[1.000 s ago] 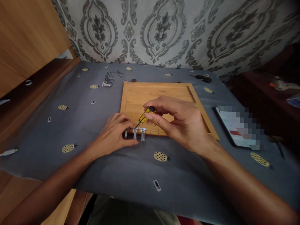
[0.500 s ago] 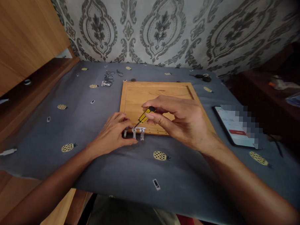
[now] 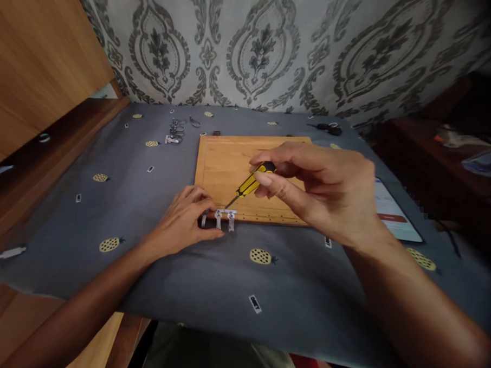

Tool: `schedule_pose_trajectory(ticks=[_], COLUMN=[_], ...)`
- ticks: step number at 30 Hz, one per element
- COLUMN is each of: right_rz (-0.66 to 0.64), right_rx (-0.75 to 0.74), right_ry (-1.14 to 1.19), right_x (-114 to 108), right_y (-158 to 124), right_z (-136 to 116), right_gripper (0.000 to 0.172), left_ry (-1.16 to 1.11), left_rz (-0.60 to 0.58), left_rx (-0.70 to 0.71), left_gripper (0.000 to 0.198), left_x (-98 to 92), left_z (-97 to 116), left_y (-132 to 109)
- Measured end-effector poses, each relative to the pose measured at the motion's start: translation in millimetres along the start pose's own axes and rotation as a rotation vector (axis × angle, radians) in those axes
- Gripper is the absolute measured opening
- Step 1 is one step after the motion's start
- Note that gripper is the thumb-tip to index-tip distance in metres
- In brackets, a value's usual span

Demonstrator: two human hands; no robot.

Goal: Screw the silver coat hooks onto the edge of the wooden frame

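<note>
Between the thumb and fingers of my right hand (image 3: 318, 187) is a small yellow and black screwdriver (image 3: 249, 183), tilted down to the left. Its tip is by the top of a silver metal hook rack (image 3: 230, 221) at the near edge of a wooden board (image 3: 225, 167). The rack's hooks hang over the board's front edge. My left hand (image 3: 189, 217) is curled round the left end of the rack, thumb below and fingers above, holding it against the board. Part of the leftmost hook is hidden by the fingers.
More metal hook pieces (image 3: 175, 131) lie at the back left of the grey cloth (image 3: 143, 282). Keys (image 3: 329, 128) lie at the back right. A phone (image 3: 398, 223) is partly behind my right hand. A white cable (image 3: 6, 254) lies at left.
My right hand has moved right and slightly up with the screwdriver, whose tip has shifted from the middle hook a little to the right. My left hand stays at the rack.
</note>
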State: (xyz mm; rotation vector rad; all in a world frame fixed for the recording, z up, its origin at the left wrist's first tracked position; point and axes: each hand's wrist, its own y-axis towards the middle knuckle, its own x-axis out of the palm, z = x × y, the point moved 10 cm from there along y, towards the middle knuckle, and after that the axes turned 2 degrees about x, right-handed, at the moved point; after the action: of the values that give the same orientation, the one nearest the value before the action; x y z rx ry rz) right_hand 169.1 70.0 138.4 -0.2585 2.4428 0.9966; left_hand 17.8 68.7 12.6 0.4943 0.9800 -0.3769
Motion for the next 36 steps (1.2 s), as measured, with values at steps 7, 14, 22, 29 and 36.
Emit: schedule_pose_trajectory(ticks=[7,14,22,29,36], right_rz=[-0.074,-0.073,-0.083,-0.13,-0.167], right_rx=[-0.02,-0.027,-0.027,0.001,-0.016], right_ry=[-0.029,-0.036,-0.072,-0.075,-0.086], right_x=[8,7,5,9,12], right_y=[1,1,2,1,1], right_z=[8,8,10,11,10], right_gripper=[0.018,0.017,0.017,0.018,0.018], left_ry=[0.016,0.01,0.009,0.095,0.066], left_rz=[-0.017,-0.009,-0.005,-0.019,-0.033], left_rx=[-0.005,-0.011,0.0,0.074,0.07], left_gripper=[0.034,0.04,0.039,0.041,0.034], left_x=[1.3,-2.1,-5.0,6.5,10.5], left_z=[0,3,13,27,26], left_y=[0,-1,3,13,16])
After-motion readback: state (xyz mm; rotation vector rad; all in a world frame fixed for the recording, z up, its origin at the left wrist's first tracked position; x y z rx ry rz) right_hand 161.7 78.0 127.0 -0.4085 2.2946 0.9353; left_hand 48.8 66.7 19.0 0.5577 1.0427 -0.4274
